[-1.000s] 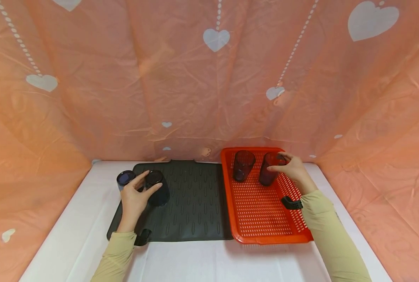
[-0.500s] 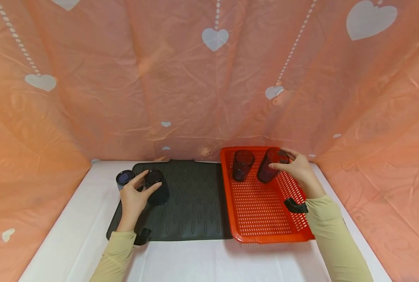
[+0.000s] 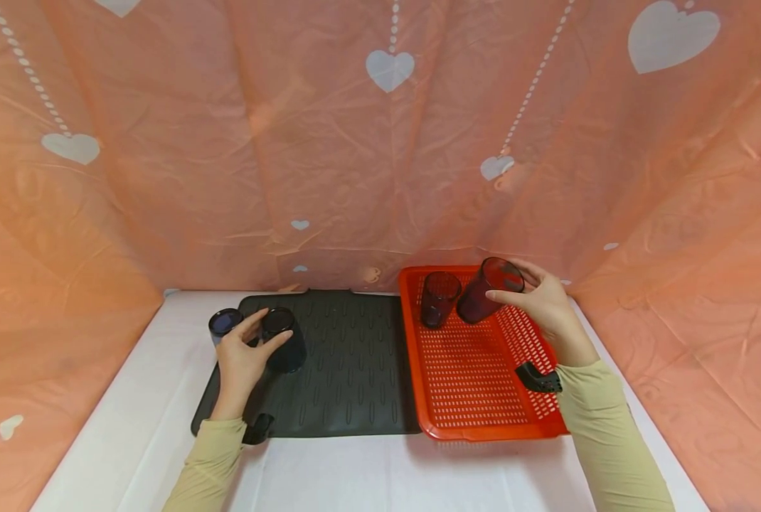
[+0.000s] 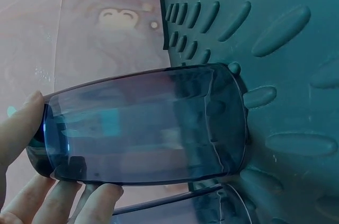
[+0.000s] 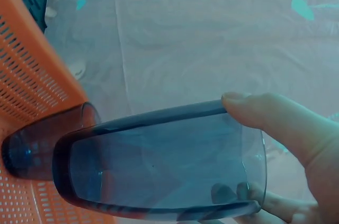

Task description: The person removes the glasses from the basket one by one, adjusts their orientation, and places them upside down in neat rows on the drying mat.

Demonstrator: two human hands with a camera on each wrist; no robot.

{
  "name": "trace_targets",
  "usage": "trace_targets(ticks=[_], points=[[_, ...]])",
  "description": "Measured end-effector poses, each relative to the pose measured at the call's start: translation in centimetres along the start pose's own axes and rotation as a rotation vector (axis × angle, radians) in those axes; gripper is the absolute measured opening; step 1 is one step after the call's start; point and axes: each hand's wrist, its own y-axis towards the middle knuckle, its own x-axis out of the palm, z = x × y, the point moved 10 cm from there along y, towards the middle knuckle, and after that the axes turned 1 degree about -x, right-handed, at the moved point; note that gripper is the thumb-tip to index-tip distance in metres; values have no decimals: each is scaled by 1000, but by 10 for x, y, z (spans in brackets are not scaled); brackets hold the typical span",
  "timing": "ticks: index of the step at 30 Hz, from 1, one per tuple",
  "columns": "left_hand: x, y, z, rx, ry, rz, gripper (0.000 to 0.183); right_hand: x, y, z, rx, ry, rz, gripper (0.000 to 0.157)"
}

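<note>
My left hand (image 3: pixel 241 363) grips a dark blue drinking glass (image 3: pixel 286 353) near its rim; the glass stands upright on a black ribbed drying mat (image 3: pixel 355 370). In the left wrist view thumb and fingers span the rim of this clear blue tumbler (image 4: pixel 137 128). A second blue glass (image 3: pixel 224 324) stands just left of that hand. At the right, my right hand (image 3: pixel 550 306) holds another dark glass (image 3: pixel 479 299) by its upper end, tilted over the back of the red plastic basket (image 3: pixel 416 384). Beside it in the basket leans one more glass (image 3: pixel 438 302).
The perforated basket touches the mat's right edge. A white table (image 3: pixel 329 473) lies under both. An orange curtain (image 3: pixel 336 156) with white hearts hangs behind and at both sides. Each wrist wears a black band with a camera (image 3: pixel 537 377).
The right hand has lifted its glass slightly and tilted it further, its rim moving up. The left hand and its glass have stayed in place.
</note>
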Motion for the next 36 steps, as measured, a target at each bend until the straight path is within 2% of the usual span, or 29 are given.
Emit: trace_targets(ticks=[5, 15, 20, 24, 32, 36], points=[[0, 0, 0, -5, 0, -5, 61, 4, -2, -7, -3, 34, 8, 84], [0, -1, -2, -7, -1, -6, 62, 18, -5, -13, 8, 175, 12, 77], [0, 1, -2, 1, -6, -1, 61, 27, -2, -13, -13, 357, 18, 72], [0, 3, -1, 6, -3, 0, 61, 35, 0, -9, 3, 475, 21, 72], [0, 2, -1, -6, 10, -7, 61, 53, 4, -1, 67, 475, 10, 71], [0, 2, 0, -9, 5, -9, 61, 62, 5, 1, 73, 455, 1, 70]])
